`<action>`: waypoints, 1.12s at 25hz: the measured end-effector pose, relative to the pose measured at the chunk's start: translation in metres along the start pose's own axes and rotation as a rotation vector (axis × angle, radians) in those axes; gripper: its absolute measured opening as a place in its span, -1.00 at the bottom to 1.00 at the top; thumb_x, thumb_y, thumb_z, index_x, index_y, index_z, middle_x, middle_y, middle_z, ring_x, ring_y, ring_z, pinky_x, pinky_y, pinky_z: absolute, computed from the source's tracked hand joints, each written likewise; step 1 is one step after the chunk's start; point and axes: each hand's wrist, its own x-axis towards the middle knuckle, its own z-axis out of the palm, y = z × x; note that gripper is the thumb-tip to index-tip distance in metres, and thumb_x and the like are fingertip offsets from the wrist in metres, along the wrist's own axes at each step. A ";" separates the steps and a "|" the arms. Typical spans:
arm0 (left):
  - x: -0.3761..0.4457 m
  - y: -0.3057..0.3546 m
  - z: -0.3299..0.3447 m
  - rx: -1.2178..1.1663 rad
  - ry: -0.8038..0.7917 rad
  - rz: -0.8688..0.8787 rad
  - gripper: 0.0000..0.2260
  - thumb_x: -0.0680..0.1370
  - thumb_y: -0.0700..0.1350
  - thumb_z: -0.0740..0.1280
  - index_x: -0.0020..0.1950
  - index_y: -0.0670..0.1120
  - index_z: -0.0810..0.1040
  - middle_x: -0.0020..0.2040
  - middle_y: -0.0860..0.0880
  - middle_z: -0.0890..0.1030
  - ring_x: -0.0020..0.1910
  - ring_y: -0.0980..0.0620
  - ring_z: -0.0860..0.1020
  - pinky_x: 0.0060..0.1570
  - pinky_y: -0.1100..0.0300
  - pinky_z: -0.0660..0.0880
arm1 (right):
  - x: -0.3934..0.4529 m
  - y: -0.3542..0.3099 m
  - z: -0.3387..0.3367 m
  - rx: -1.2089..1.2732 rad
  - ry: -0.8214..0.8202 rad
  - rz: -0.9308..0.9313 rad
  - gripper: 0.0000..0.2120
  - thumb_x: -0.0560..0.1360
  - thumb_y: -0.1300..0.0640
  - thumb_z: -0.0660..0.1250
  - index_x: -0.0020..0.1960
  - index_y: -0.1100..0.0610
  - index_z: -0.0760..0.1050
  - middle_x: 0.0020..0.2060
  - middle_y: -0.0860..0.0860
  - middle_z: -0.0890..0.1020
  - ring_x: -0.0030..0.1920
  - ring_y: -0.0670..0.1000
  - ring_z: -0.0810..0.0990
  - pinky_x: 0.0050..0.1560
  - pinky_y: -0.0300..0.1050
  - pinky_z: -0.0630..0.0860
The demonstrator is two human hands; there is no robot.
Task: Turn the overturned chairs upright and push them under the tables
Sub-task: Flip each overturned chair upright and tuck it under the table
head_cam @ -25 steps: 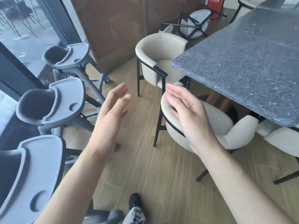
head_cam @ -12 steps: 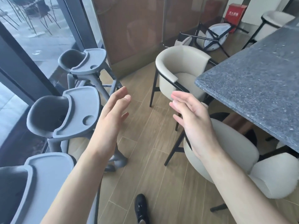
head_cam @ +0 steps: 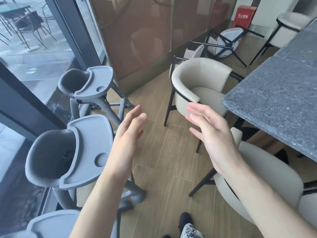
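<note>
Both hands are just up in the air holding nothing, left hand (head_cam: 127, 143) and right hand (head_cam: 211, 134) with fingers loose and straight, while the overturned chair (head_cam: 224, 42) lies legs-out on the wood floor (head_cam: 163, 152) way back near the red box (head_cam: 244, 17), beyond the upright beige chair (head_cam: 200, 85) at the dark table (head_cam: 274, 93).

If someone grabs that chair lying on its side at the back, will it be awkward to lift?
Probably a bit. The overturned chair looks rigid, with thin black metal legs offering firm grips. Its padded round seat likely makes it top-heavy, so it may swing while being righted.
</note>
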 end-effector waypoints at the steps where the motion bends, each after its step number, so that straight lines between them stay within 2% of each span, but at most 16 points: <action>1: 0.011 0.000 -0.002 -0.005 -0.002 -0.006 -0.51 0.47 0.24 0.30 0.41 0.26 0.50 0.39 0.31 0.53 0.36 0.30 0.50 0.46 0.04 0.38 | 0.010 0.001 0.004 -0.004 -0.006 0.007 -0.75 0.62 0.14 0.29 0.25 -0.05 0.60 0.21 -0.18 0.63 0.27 -0.18 0.58 0.41 0.05 0.43; 9: 0.150 0.008 0.003 -0.006 -0.004 -0.011 -0.45 0.38 0.30 0.33 0.38 0.29 0.52 0.40 0.26 0.53 0.39 0.24 0.49 0.49 0.06 0.34 | 0.155 0.003 0.031 -0.006 -0.056 -0.006 -0.73 0.63 0.13 0.28 0.29 -0.03 0.60 0.23 -0.18 0.64 0.29 -0.21 0.56 0.41 0.02 0.43; 17: 0.313 0.034 0.012 -0.010 0.041 0.036 -0.55 0.43 0.28 0.33 0.32 0.28 0.58 0.37 0.27 0.57 0.39 0.21 0.51 0.45 0.04 0.37 | 0.316 -0.014 0.053 0.011 -0.101 0.010 -0.73 0.62 0.15 0.28 0.28 -0.02 0.60 0.19 -0.21 0.65 0.24 -0.25 0.58 0.41 -0.03 0.44; 28: 0.462 0.033 -0.011 -0.035 0.066 0.051 -0.55 0.42 0.24 0.33 0.30 0.24 0.62 0.32 0.24 0.62 0.37 0.18 0.53 0.41 0.02 0.42 | 0.463 -0.010 0.102 -0.006 -0.138 0.054 -0.76 0.62 0.15 0.28 0.20 -0.05 0.63 0.12 -0.23 0.68 0.23 -0.21 0.60 0.38 0.00 0.46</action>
